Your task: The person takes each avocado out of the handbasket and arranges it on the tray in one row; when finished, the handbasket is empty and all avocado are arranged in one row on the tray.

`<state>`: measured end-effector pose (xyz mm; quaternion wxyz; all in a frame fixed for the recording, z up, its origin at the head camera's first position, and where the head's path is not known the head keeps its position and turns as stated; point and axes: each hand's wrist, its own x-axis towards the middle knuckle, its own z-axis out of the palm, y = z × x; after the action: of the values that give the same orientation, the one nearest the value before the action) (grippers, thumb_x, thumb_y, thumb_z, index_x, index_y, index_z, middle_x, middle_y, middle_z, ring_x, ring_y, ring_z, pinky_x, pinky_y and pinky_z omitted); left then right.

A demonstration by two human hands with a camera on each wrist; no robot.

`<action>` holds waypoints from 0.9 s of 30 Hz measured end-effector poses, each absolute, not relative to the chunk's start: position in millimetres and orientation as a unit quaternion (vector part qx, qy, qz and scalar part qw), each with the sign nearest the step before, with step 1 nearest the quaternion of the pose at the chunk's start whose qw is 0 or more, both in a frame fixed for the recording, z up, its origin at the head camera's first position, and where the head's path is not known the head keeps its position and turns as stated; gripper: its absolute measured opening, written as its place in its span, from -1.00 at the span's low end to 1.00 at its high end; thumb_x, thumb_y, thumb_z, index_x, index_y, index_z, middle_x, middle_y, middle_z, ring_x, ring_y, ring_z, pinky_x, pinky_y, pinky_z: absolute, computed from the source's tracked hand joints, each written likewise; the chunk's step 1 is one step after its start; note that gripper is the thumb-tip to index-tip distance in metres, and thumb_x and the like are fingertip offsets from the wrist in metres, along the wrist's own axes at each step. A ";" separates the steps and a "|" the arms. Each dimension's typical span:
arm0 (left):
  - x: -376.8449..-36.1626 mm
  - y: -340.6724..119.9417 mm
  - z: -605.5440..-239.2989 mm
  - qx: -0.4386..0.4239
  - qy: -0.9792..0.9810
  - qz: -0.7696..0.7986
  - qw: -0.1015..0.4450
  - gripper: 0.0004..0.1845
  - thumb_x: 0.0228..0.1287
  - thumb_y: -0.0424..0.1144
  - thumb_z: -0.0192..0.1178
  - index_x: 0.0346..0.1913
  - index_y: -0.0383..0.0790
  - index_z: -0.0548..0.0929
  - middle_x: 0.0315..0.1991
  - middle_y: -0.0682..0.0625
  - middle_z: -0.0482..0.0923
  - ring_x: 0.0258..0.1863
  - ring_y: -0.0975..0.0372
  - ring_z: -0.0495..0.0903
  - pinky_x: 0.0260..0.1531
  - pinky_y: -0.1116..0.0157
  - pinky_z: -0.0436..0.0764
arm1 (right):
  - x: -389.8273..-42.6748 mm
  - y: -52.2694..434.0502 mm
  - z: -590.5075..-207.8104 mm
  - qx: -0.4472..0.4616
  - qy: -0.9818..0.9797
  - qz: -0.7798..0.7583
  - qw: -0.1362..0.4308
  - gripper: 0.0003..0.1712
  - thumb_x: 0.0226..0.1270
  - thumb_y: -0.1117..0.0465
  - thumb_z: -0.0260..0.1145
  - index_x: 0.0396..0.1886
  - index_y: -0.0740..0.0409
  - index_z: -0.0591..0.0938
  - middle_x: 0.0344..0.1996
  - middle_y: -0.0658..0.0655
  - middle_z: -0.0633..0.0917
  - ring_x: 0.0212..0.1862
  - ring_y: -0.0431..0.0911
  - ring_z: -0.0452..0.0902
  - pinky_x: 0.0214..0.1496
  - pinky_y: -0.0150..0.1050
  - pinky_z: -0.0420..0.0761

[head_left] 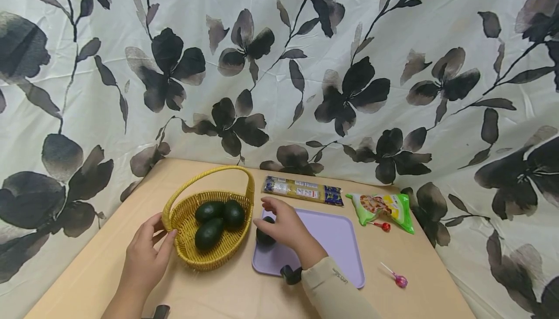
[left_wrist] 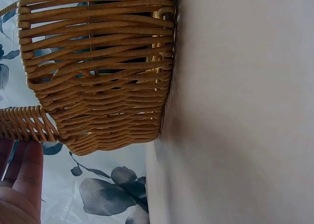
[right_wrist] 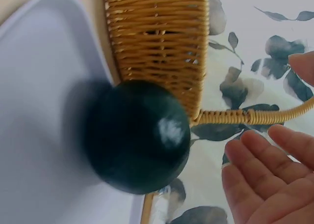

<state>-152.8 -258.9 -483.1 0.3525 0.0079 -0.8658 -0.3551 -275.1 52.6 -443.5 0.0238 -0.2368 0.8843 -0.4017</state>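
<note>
Low in the right wrist view, the right hand (right_wrist: pixel 267 177) lay open with its fingers clear of the dark avocado (right_wrist: pixel 137 135) on the lilac tray (right_wrist: pixel 39 86); the head view hid that gap. The left hand (head_left: pixel 146 256), fingers relaxed, touched the wicker basket (head_left: pixel 188 246) at lower centre-left. Beyond, the tan tabletop (head_left: pixel 109 256) met a floral curtain (head_left: pixel 279 66).
</note>
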 end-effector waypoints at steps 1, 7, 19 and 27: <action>-152.8 -259.0 -483.0 0.008 -0.866 -0.355 0.353 -0.41 0.36 -0.41 0.33 0.39 -0.34 0.39 0.08 -0.18 0.55 0.10 -0.05 0.60 0.11 0.90 0.33 | -274.9 50.6 -441.8 -0.241 0.882 -0.404 0.026 -0.26 0.32 -0.09 0.45 0.44 0.01 0.49 0.26 0.10 0.65 0.31 0.06 0.57 0.44 0.03 0.60; -152.8 -258.2 -482.2 0.008 -0.868 -0.353 0.348 -0.42 0.36 -0.40 0.33 0.39 -0.35 0.39 0.09 -0.18 0.54 0.10 -0.07 0.60 0.11 0.90 0.33 | -274.8 38.9 -433.8 -0.265 0.873 -0.407 0.037 -0.18 0.29 -0.11 0.48 0.45 0.10 0.46 0.32 0.13 0.61 0.35 0.07 0.54 0.46 0.02 0.59; -153.3 -260.6 -482.5 0.002 -0.866 -0.361 0.345 -0.44 0.34 -0.43 0.33 0.35 -0.39 0.41 0.09 -0.17 0.55 0.10 -0.05 0.60 0.11 0.89 0.35 | -284.8 18.6 -423.1 -0.283 0.880 -0.376 0.062 -0.13 0.26 -0.14 0.50 0.47 0.12 0.46 0.37 0.11 0.58 0.38 0.07 0.51 0.48 -0.02 0.57; -152.9 -264.2 -482.9 -0.003 -0.870 -0.359 0.338 -0.45 0.36 -0.39 0.33 0.34 -0.37 0.41 0.09 -0.17 0.56 0.08 -0.06 0.62 0.10 0.87 0.39 | -297.0 2.9 -418.3 -0.299 0.884 -0.347 0.090 -0.12 0.24 -0.13 0.51 0.47 0.13 0.45 0.39 0.11 0.56 0.40 0.00 0.50 0.51 -0.09 0.54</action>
<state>-152.9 -264.2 -482.9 0.3375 -0.0027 -0.8702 -0.3589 -297.0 2.9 -418.3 0.0904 -0.2987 0.8844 -0.3470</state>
